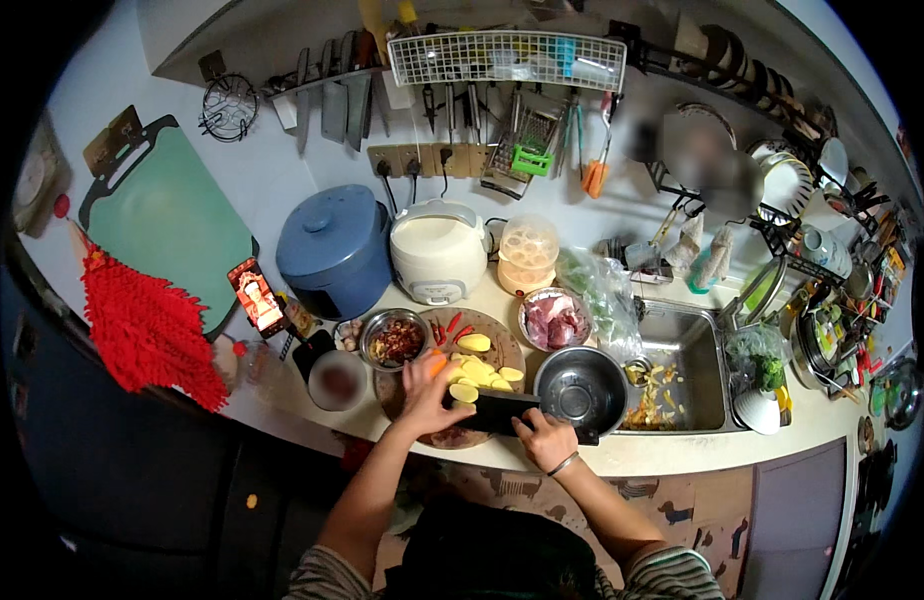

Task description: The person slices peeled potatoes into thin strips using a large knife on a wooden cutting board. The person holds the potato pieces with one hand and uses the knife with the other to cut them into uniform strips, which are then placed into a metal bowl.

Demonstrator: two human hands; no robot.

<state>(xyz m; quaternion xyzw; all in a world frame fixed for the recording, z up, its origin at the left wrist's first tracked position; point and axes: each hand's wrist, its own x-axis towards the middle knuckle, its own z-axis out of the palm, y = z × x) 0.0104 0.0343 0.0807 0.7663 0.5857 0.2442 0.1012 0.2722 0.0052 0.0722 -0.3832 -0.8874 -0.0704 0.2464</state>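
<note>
My right hand (544, 439) is closed on a dark cleaver (499, 412), whose blade lies over the near part of a round wooden chopping board (402, 401). Beside the blade, my left hand (430, 396) rests with fingers spread at the yellow potato slices (477, 370); whether it grips any is unclear. An orange piece (435, 364), perhaps carrot, shows at its fingertips. A larger potato piece (474, 343) and red chilies (453, 322) lie at the board's far side. Right of the board stands a steel bowl (580, 386).
A bowl of raw meat (555, 319) stands behind the steel bowl. The sink (687, 367) at right holds peelings. Left of the board are a bowl of chopped chilies (394, 339), a lidded cup (337, 381) and a propped phone (258, 298). A rice cooker (439, 251) stands behind.
</note>
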